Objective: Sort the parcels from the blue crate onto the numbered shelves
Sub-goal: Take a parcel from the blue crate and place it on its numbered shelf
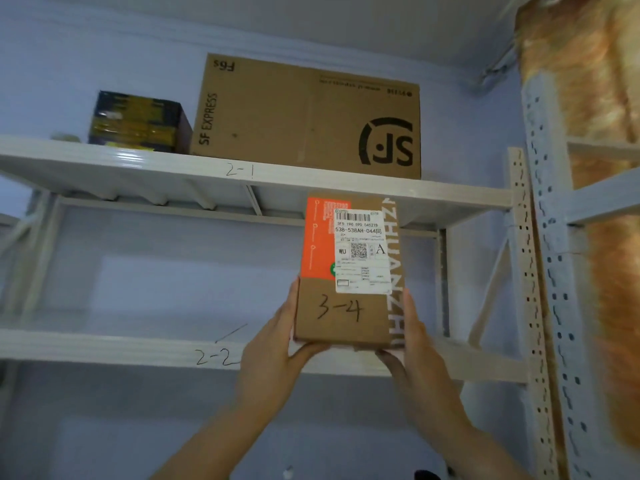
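Brown cardboard parcel with orange panel and white label (341, 317), handwritten 3-4, held upright, long axis vertical. Left hand (273, 355) and right hand (415, 341) grip its lower end from either side, equally near. Behind it: pale metal shelf marked 2-1 (138, 161), pale metal shelf marked 2-2 (121, 348). Neither matches; target shelf probably out of view

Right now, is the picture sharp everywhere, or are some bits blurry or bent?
Head view: the parcel in the left hand and right hand is sharp enough to read its handwritten 3-4; the dark box on the top shelf is smeared; a glare streak sits on that shelf's front edge; the side post bows from the wide lens.
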A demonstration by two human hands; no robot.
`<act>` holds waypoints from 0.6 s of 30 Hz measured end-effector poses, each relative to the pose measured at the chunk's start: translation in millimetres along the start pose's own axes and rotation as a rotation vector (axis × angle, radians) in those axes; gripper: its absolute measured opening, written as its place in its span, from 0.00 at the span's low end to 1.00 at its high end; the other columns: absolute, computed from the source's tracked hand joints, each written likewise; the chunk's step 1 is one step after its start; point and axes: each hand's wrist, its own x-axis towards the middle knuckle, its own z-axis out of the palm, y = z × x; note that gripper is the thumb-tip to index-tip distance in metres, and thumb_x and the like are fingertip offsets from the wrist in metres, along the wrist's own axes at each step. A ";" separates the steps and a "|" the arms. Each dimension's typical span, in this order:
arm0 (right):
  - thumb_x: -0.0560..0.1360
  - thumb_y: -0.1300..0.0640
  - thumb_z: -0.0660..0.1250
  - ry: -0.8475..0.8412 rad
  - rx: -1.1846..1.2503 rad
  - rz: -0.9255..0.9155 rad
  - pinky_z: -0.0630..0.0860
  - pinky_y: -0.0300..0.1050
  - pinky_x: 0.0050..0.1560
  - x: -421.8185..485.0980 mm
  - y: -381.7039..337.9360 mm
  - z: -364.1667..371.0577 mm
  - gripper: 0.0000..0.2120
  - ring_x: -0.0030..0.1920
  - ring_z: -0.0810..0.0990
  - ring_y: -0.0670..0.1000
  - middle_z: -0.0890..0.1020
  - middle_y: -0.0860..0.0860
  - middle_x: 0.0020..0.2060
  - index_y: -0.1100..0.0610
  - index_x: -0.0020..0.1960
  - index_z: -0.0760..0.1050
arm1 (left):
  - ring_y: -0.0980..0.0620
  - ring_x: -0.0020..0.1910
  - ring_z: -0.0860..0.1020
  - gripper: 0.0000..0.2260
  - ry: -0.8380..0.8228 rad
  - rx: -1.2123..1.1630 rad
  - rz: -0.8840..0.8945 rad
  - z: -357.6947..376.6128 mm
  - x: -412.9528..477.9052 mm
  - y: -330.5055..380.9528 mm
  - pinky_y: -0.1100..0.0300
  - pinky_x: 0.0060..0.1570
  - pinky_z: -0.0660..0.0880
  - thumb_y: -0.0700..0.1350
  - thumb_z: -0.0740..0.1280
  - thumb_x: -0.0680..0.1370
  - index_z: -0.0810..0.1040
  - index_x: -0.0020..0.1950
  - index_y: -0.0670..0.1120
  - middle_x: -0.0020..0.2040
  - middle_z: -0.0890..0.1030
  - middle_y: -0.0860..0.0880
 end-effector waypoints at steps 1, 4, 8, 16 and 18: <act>0.74 0.66 0.68 0.050 -0.026 -0.061 0.68 0.21 0.52 6.0 -1.2 0.2 0.49 0.54 0.74 0.35 0.67 0.40 0.63 0.37 0.72 0.35 | 0.64 0.55 0.76 0.40 0.035 0.064 0.056 -4.7 5.9 6.4 0.65 0.49 0.74 0.65 0.65 0.68 0.46 0.75 0.65 0.64 0.74 0.62; 0.75 0.71 0.64 0.171 -0.054 -0.169 0.67 0.22 0.55 16.2 -15.7 -6.2 0.43 0.60 0.75 0.45 0.66 0.51 0.70 0.47 0.75 0.41 | 0.52 0.61 0.72 0.40 0.062 0.142 0.152 -16.1 23.4 25.8 0.61 0.51 0.73 0.57 0.70 0.71 0.49 0.76 0.58 0.66 0.71 0.51; 0.74 0.73 0.64 0.326 0.051 -0.074 0.67 0.17 0.49 16.0 -46.3 -19.3 0.45 0.52 0.75 0.41 0.75 0.48 0.57 0.49 0.73 0.37 | 0.56 0.58 0.72 0.40 0.036 0.094 0.187 -38.0 32.8 47.4 0.60 0.56 0.75 0.56 0.71 0.70 0.55 0.77 0.52 0.66 0.67 0.51; 0.75 0.70 0.66 0.339 -0.055 -0.035 0.76 0.41 0.59 -24.9 -132.9 -34.8 0.36 0.58 0.77 0.45 0.76 0.50 0.62 0.53 0.77 0.54 | 0.62 0.57 0.71 0.38 -0.045 -0.084 0.152 -95.8 -0.9 61.1 0.55 0.62 0.73 0.48 0.68 0.75 0.47 0.78 0.52 0.71 0.69 0.50; 0.75 0.70 0.65 0.360 -0.113 -0.017 0.77 0.41 0.59 -37.8 -155.1 -49.4 0.37 0.59 0.77 0.45 0.76 0.49 0.64 0.52 0.77 0.54 | 0.58 0.58 0.74 0.38 -0.038 -0.124 0.167 -102.6 -6.6 77.2 0.53 0.61 0.74 0.49 0.67 0.76 0.47 0.78 0.51 0.71 0.70 0.49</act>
